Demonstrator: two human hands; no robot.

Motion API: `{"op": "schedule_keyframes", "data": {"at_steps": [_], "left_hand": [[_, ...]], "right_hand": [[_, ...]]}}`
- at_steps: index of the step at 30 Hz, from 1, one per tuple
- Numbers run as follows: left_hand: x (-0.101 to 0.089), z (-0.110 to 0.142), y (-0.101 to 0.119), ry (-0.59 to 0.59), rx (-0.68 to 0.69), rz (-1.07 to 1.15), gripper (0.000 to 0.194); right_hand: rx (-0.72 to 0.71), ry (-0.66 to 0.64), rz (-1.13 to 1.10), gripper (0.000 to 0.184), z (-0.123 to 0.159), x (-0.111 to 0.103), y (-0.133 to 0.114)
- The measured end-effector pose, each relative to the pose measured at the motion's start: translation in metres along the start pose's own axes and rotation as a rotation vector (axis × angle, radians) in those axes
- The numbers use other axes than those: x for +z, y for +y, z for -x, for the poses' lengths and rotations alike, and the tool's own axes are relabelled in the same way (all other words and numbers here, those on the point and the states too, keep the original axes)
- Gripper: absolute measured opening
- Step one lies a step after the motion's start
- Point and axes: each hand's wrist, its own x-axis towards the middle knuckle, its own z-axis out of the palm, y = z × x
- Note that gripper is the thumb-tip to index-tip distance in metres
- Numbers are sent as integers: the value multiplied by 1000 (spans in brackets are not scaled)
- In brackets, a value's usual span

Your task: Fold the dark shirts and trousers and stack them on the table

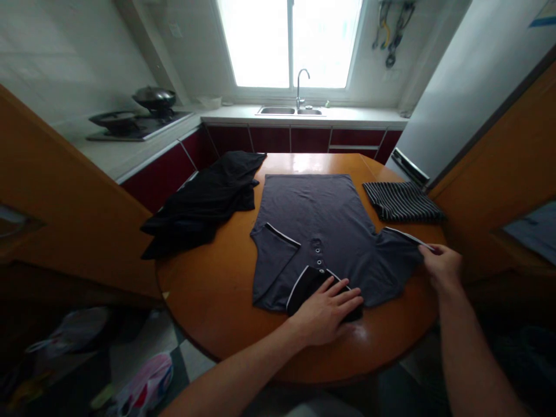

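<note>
A dark grey polo shirt lies spread on the round wooden table, its hem toward the window and its black collar toward me. My left hand rests flat on the collar, fingers spread. The left-side sleeve is folded inward over the shirt's body, with its white-edged cuff showing. On the right, the other sleeve extends outward, and my right hand pinches its cuff corner between thumb and fingers. Several buttons run down the placket just beyond the collar.
A heap of black clothing lies on the table's left side, partly over the edge. A folded striped garment sits at the right. Beyond are a counter with a sink, a stove with pans and a fridge.
</note>
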Motion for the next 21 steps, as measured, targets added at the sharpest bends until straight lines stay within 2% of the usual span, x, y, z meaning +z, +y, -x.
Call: {"op": "schedule_keyframes", "data": {"at_steps": [2,4,7,9,12,13,14,15,19,21], "left_hand": [[0,0,0,2,-2,3,59],[0,0,1,5,-5,5,58],[0,-1,1,12,-7,9,57],[1,-1,1,19,-4,7,57],[0,-1,2,47,-9,-10,54],[-1,-1,3,61,-12,-16,53],[-2,-1,5,77,-13,-20,52],[-4,-2,8,92,-11,-22,50],[-17,-11,19,134,-24,-14,33],[-28,-21,15,152,-86,-11,27]], "right_hand": [[-39,14,29,22,7,-4,-23],[-145,4,66,22,18,-5,-49],[-281,-108,19,24,45,4,-82],[-266,-319,-93,28,67,16,-96],[-274,-736,-255,32,99,32,-104],[-300,-809,-279,31,106,35,-104],[-320,-819,-286,29,111,35,-102],[-324,-773,-278,28,112,34,-98],[-237,-371,-145,28,95,18,-67],[-218,-237,-66,29,83,9,-47]]}}
